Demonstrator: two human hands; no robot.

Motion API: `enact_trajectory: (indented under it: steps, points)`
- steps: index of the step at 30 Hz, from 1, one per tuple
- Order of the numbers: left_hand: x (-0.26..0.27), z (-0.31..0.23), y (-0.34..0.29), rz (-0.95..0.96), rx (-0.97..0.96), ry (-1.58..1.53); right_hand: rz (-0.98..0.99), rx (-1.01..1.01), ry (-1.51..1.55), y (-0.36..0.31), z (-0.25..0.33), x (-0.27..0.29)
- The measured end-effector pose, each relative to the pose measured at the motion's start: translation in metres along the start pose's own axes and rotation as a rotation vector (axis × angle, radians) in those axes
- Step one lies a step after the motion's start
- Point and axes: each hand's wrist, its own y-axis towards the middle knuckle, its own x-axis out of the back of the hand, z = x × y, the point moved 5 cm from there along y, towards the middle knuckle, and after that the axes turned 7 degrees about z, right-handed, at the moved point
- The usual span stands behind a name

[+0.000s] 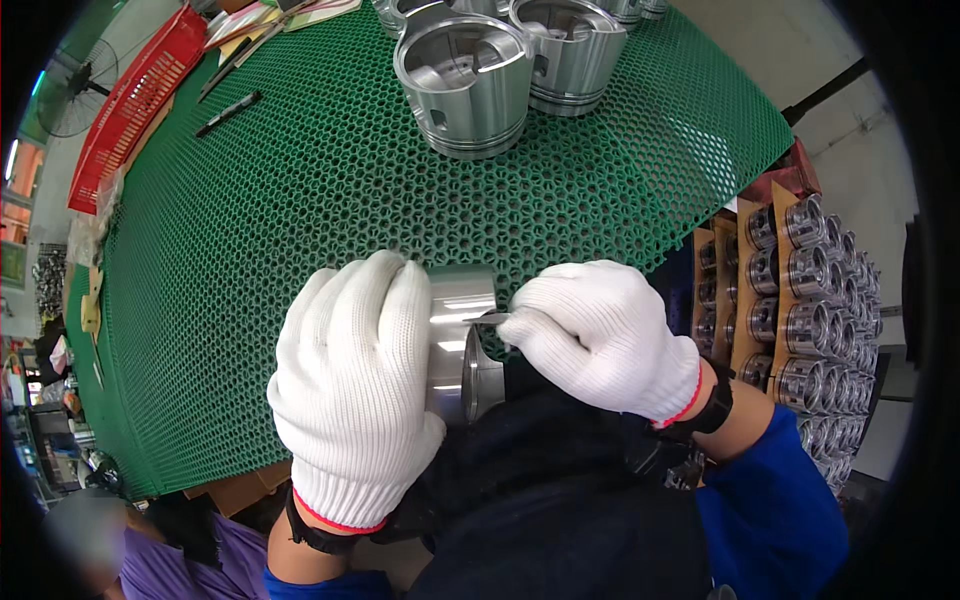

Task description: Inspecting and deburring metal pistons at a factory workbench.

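Note:
A shiny metal piston (pixel 460 305) lies on its side at the near edge of the green mat, its cut-out skirt end facing right. My left hand (pixel 350 370), in a white knit glove, is closed over the piston's left part and hides that end. My right hand (pixel 600 335), gloved the same way, pinches a small thin metal blade (pixel 487 319). The blade's tip meets the piston at the rim of its skirt, by the curved cut-out. Most of the blade is hidden within the right fingers.
Several upright pistons (pixel 465 100) stand at the far side of the green honeycomb mat (pixel 300 190). A black marker (pixel 229 114) and a red plastic basket (pixel 135 110) are at the far left. Stacked pistons with cardboard dividers (pixel 790 300) stand at the right. Another person's purple sleeve (pixel 190 560) shows lower left.

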Motion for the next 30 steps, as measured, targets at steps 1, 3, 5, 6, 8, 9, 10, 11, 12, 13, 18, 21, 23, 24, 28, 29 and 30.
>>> enact_trajectory:
  steps: [1, 3, 5, 6, 8, 9, 10, 11, 12, 13, 18, 21, 23, 24, 28, 29, 30]
  points:
    - [-0.001, 0.0, 0.0, 0.002, 0.001, 0.004, 0.018, -0.016, 0.0, 0.001, -0.001, -0.002]
    - [-0.002, 0.0, -0.001, -0.035, -0.014, 0.002, 0.035, -0.045, 0.094, -0.001, -0.003, -0.003]
    - [-0.002, 0.003, 0.005, -0.047, -0.041, 0.014, 0.185, -0.106, 0.235, 0.001, -0.001, -0.008]
    - [-0.003, 0.003, 0.009, -0.057, -0.063, 0.021, 0.194, -0.039, 0.156, 0.004, -0.001, -0.007]
    - [0.0, 0.006, 0.023, 0.07, 0.02, -0.021, 0.21, 0.005, 0.116, 0.01, -0.001, -0.006]
    - [-0.002, 0.011, 0.03, 0.192, 0.095, -0.061, 0.218, 0.053, 0.072, 0.011, 0.003, -0.005]
    - [-0.006, 0.014, 0.039, 0.231, 0.099, -0.039, 0.188, 0.093, 0.013, 0.011, 0.002, -0.005]
    - [-0.009, 0.018, 0.049, 0.308, 0.091, -0.032, 0.205, 0.091, 0.008, 0.011, 0.0, -0.004]
    - [-0.011, 0.022, 0.057, 0.325, 0.063, -0.053, 0.191, 0.118, -0.114, 0.011, 0.003, 0.0]
    - [-0.012, 0.027, 0.063, 0.34, 0.047, -0.064, 0.179, 0.159, -0.228, 0.012, 0.006, 0.002]
    - [-0.014, 0.033, 0.082, 0.703, 0.198, 0.028, 0.392, 0.239, -0.542, 0.011, 0.012, 0.008]
    - [-0.008, 0.042, 0.063, 0.324, 0.075, -0.22, 0.572, 0.178, -0.329, 0.0, 0.001, 0.02]
    - [-0.001, 0.065, 0.033, -0.054, -0.087, -0.313, 0.449, -0.029, -0.014, -0.015, -0.017, 0.034]
    - [-0.003, 0.081, 0.013, -0.189, 0.035, -0.5, 0.449, -0.2, 0.095, -0.022, -0.026, 0.034]
    - [-0.027, 0.083, -0.071, -0.455, 0.605, -0.86, 0.564, -0.22, 0.272, -0.026, -0.023, 0.017]
    - [-0.038, 0.08, -0.09, -0.338, 0.607, -0.662, 0.582, -0.199, 0.368, -0.016, -0.015, 0.013]
    - [-0.047, 0.076, -0.099, -0.443, 0.484, -0.883, 0.583, -0.297, 0.514, -0.009, -0.01, 0.006]
